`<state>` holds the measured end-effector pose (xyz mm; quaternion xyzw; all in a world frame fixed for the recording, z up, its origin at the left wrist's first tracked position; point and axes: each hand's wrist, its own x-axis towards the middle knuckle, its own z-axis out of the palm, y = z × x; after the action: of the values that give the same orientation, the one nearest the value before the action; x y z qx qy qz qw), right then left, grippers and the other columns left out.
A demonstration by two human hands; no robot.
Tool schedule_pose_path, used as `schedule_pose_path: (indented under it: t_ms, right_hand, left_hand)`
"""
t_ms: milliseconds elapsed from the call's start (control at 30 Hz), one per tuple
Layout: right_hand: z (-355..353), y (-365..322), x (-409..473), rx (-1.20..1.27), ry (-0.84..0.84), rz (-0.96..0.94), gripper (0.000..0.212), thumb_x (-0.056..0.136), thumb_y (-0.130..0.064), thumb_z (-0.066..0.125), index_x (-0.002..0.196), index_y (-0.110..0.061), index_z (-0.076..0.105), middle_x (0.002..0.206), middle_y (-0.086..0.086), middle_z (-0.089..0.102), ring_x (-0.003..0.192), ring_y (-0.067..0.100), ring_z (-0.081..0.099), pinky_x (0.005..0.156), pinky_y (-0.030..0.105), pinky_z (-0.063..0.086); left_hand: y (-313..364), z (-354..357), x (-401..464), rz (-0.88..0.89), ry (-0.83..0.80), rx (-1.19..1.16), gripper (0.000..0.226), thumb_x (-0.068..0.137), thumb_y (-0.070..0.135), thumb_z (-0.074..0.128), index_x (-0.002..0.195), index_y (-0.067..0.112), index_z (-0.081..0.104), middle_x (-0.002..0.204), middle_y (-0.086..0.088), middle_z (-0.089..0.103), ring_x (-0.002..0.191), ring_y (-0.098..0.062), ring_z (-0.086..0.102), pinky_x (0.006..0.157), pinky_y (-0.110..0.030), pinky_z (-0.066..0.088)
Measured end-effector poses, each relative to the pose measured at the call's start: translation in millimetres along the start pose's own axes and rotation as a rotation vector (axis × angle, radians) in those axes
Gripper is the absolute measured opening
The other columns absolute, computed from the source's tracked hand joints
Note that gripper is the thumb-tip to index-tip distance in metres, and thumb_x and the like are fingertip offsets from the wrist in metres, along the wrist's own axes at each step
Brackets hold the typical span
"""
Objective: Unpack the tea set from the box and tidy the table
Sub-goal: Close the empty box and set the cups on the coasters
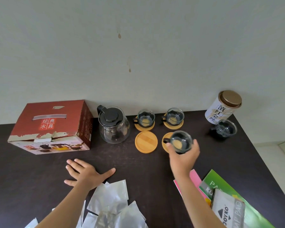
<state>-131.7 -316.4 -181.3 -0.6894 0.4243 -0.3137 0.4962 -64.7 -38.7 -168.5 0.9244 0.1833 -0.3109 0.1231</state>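
At front right of the coaster group: right hand (183, 157), grip closed round 1 glass cup (181, 142) with black handle, held over or on the front-right bamboo coaster (166, 141); contact with the coaster not clear. Left hand (85, 174) flat on the desk (31, 170), grip open, holding nothing.

Step in hand, by judgement: setting cups onto coasters, late in the unpacking. Next move likely calls for lowering this cup squarely, letting go, then fetching the loose cup (225, 129) beside the tea tin (224, 106) for the bare coaster (146, 142) just left.

Placed so far: 2 cups on coasters in the back row, left (146, 118) and right (174, 116). Glass teapot (114, 126) with black lid, upright, left of the coasters. Red box (53, 125), top torn, at far left, close to the teapot.

Left to tidy: silver foil sachets (112, 204) heaped at the near edge; green and pink printed packets (220, 191) and a grey pouch (227, 211) at near right.

Surface: dark brown wood-grain desk, set against a pale wall (138, 55) with 2 brown drip stains. Pale floor or ledge visible at far right.
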Motion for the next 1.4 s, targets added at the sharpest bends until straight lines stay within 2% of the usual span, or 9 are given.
schedule_pose_path:
  t_ms: [100, 200, 333, 600, 700, 833, 967, 1167, 1400]
  right_hand:
    - [27.7, -8.7, -22.8, -0.024, -0.147, -0.084, 0.085, 0.059, -0.022, 0.090, 0.132, -0.013, 0.047, 0.125, -0.001, 0.045, 0.116, 0.006, 0.041, 0.093, 0.017, 0.039]
    - [53.0, -17.1, -37.2, -0.020, -0.206, -0.064, 0.085, 0.059, -0.026, 0.090, 0.130, -0.011, 0.047, 0.126, 0.004, 0.047, 0.118, 0.012, 0.041, 0.098, 0.029, 0.044]
    - [76.0, -21.4, -49.1, -0.055, -0.220, -0.046, 0.086, 0.059, -0.024, 0.091, 0.131, -0.008, 0.045, 0.127, 0.006, 0.047, 0.113, 0.006, 0.036, 0.093, 0.018, 0.036]
    - [84.3, -15.6, -54.4, -0.109, -0.263, -0.028, 0.106, 0.058, -0.035, 0.091, 0.143, -0.008, 0.033, 0.140, 0.010, 0.037, 0.133, 0.024, 0.032, 0.109, 0.041, 0.037]
    - [71.1, -14.6, -50.2, -0.071, -0.299, -0.033, 0.114, 0.060, -0.045, 0.087, 0.149, -0.010, 0.024, 0.147, 0.006, 0.029, 0.138, 0.019, 0.026, 0.112, 0.036, 0.032]
    - [35.9, -5.9, -25.0, -0.018, -0.182, -0.014, 0.098, 0.074, -0.046, 0.077, 0.147, -0.007, 0.026, 0.147, 0.010, 0.029, 0.137, 0.021, 0.031, 0.107, 0.028, 0.029]
    - [-0.4, 14.8, 28.2, 0.008, 0.077, 0.094, 0.104, 0.069, -0.060, 0.064, 0.146, 0.001, 0.028, 0.144, 0.021, 0.032, 0.136, 0.032, 0.034, 0.113, 0.040, 0.030]
    - [-41.6, 31.6, 118.4, -0.025, 0.266, 0.297, 0.103, 0.079, -0.036, 0.076, 0.151, 0.001, 0.010, 0.157, 0.020, 0.019, 0.147, 0.029, 0.014, 0.118, 0.037, 0.015]
    - [-45.1, 31.5, 176.6, -0.010, 0.322, 0.341, 0.107, 0.071, -0.035, 0.083, 0.152, -0.009, 0.018, 0.154, 0.012, 0.031, 0.144, 0.031, 0.024, 0.115, 0.040, 0.028]
  left_hand:
    - [0.1, 0.5, 0.1, -0.001, -0.007, 0.006, 0.167, 0.030, 0.095, 0.055, 0.142, -0.002, -0.024, 0.152, -0.019, -0.029, 0.142, -0.038, -0.020, 0.110, -0.066, 0.007]
    - [0.2, 0.5, 0.1, 0.000, -0.007, 0.013, 0.168, 0.029, 0.096, 0.052, 0.141, -0.003, -0.025, 0.151, -0.019, -0.029, 0.142, -0.038, -0.019, 0.110, -0.066, 0.009]
    - [0.0, 0.2, 0.7, 0.002, -0.009, 0.007, 0.168, 0.030, 0.096, 0.052, 0.141, -0.003, -0.025, 0.151, -0.019, -0.030, 0.142, -0.038, -0.021, 0.110, -0.066, 0.008]
    - [-1.4, -0.5, 2.6, 0.000, -0.011, 0.002, 0.168, 0.030, 0.096, 0.052, 0.140, -0.002, -0.027, 0.151, -0.019, -0.032, 0.142, -0.037, -0.022, 0.110, -0.066, 0.007]
    - [-1.5, 0.0, 2.9, -0.005, -0.006, 0.008, 0.167, 0.031, 0.096, 0.052, 0.141, -0.002, -0.026, 0.151, -0.018, -0.031, 0.142, -0.038, -0.021, 0.110, -0.066, 0.008]
    - [-0.7, 0.0, 3.0, -0.012, 0.000, 0.009, 0.168, 0.029, 0.096, 0.052, 0.142, -0.002, -0.025, 0.152, -0.018, -0.029, 0.143, -0.038, -0.019, 0.110, -0.066, 0.009]
    - [-0.3, 0.3, 2.3, -0.009, 0.008, -0.008, 0.168, 0.029, 0.094, 0.055, 0.142, -0.002, -0.023, 0.152, -0.019, -0.028, 0.143, -0.037, -0.018, 0.110, -0.066, 0.008]
    - [-0.2, 1.6, 0.6, -0.008, 0.017, -0.023, 0.167, 0.030, 0.094, 0.057, 0.143, -0.002, -0.021, 0.153, -0.018, -0.026, 0.143, -0.036, -0.018, 0.110, -0.066, 0.007]
    - [1.4, 1.3, 0.9, -0.019, 0.003, -0.026, 0.168, 0.030, 0.093, 0.057, 0.142, -0.002, -0.022, 0.152, -0.018, -0.028, 0.143, -0.035, -0.020, 0.110, -0.066, 0.006]
